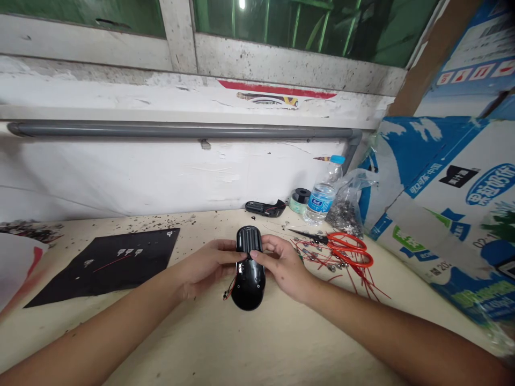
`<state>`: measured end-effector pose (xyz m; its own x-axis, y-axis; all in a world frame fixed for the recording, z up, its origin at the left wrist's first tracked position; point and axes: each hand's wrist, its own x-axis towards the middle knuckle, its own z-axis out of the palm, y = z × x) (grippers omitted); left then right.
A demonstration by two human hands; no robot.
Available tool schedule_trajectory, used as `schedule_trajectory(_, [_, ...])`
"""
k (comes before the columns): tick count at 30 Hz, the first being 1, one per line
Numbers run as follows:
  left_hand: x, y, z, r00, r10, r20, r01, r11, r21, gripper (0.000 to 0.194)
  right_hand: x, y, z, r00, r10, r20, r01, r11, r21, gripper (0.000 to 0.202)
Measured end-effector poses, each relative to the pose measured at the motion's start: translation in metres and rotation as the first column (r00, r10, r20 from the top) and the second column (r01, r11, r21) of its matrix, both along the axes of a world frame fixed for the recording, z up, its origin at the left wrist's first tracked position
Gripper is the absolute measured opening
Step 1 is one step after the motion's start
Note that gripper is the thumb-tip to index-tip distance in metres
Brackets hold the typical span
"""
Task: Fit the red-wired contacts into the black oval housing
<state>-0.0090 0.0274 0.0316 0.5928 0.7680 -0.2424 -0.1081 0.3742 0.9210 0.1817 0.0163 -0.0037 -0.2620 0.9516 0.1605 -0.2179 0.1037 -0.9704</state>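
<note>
A glossy black plastic housing (248,289) with a rounded lower end and long grooves in its upper part is held upright between both hands, just above the tabletop. My left hand (211,262) grips its left edge, the thumb lying on its front. On the opposite edge, my right hand (284,262) has its thumb pressed near the middle of the housing and its fingers behind. Thin red and black wires (229,292) hang out at the lower left. What the fingers do behind the housing is hidden.
Orange-handled scissors (350,249) lie at the right over red wires (366,284) and small metal parts. Behind stand another black housing (265,208), tape rolls (300,201), a water bottle (319,201) and a bag of parts (346,212). A black sheet (108,262) lies left; a carton (442,214) borders the right.
</note>
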Motion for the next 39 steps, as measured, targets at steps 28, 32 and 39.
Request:
schedule_trajectory(28, [-0.002,0.003,-0.007,0.998,0.022,0.059,-0.022,1.0,-0.003,0.012,0.003,0.006,-0.002,0.979,-0.015,-0.201,-0.043,0.958,-0.284,0.03])
schedule_trajectory(32, [0.001,-0.001,-0.004,1.0,0.003,0.023,-0.004,0.998,0.06,0.018,0.0,0.002,0.005,0.985,-0.008,-0.175,-0.04,0.961,-0.272,0.033])
schedule_trajectory(39, [0.002,-0.003,-0.005,1.0,0.019,-0.005,-0.018,0.996,0.092,0.019,0.001,0.004,0.0,0.993,-0.012,-0.116,-0.011,0.98,-0.2,0.039])
